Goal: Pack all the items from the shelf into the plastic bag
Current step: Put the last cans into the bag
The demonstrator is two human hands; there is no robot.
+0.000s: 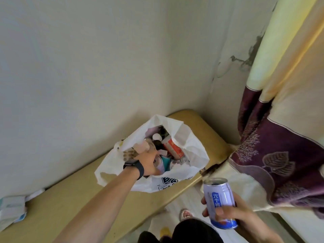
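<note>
A white plastic bag [185, 174] of thin, crinkled film is sitting on the shelf [70, 204], a smooth tan board with a rounded corner, pushed against the matt off-white wall [87, 67]. Dark print is showing on the bag's near side. Its mouth is gaping wide, and packed things are crowding inside: a red-and-white rectangular carton [172, 148] leaning at 1 o'clock from the bag's middle, a round white bottle cap [156, 137] at 12 o'clock, and a teal piece [165, 162] near the centre.

The left hand [149, 162], with a black watch strap [134, 166] on its wrist, is reaching into the bag from 8 o'clock. Its fingers are sinking among the contents, so I cannot tell whether they are spread or gripping anything.

At 4 o'clock from the bag, off the shelf, the right hand [233, 214] is holding a glossy pale lilac drink can [219, 200], a cylinder with blue lettering and a silvery rim. The fingers are curling round its lower half and the thumb is pressing across the front.

At 3 o'clock a heavy cream and purple curtain [280, 155] with stitched leaf shapes is hanging in folds. At 8 o'clock, soft pale packets [12, 206] are lying on the shelf's far end.
</note>
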